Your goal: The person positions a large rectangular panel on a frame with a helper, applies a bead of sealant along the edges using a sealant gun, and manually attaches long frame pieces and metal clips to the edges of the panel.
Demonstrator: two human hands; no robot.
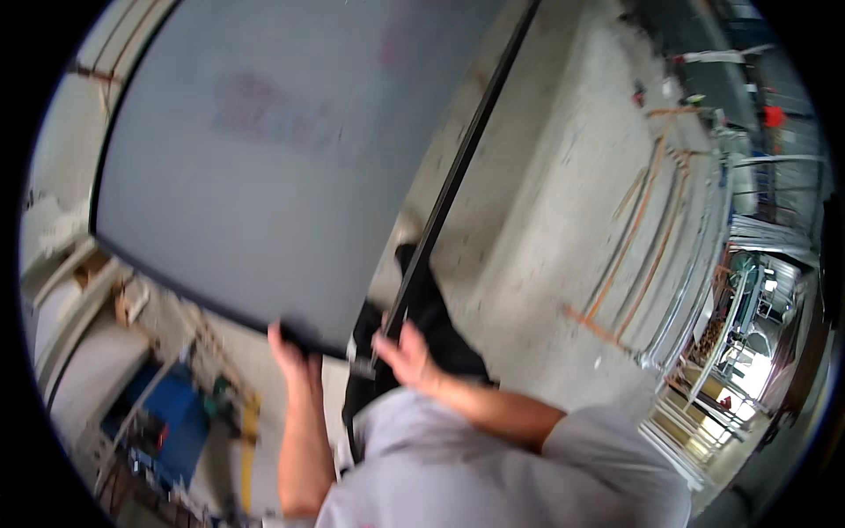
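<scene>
A large dark-framed panel (264,176) with a grey surface fills the upper left, tilted in front of me. My left hand (295,356) grips its near frame edge, thumb raised and the other fingers partly hidden by the frame. By the near right corner, my right hand (409,356) is closed round a long black bar (466,154) running away along the panel's right side. Between the grey surface and this bar I see floor and my own shoe; whether the bar is joined to the panel I cannot tell. Motion blurs the fingers somewhat.
Orange and silver metal rails (647,238) lie on the concrete floor (519,264) at right. White racks (704,414) stand at the lower right. Pale frame bars (79,308) and a blue object (172,405) are close by on the left.
</scene>
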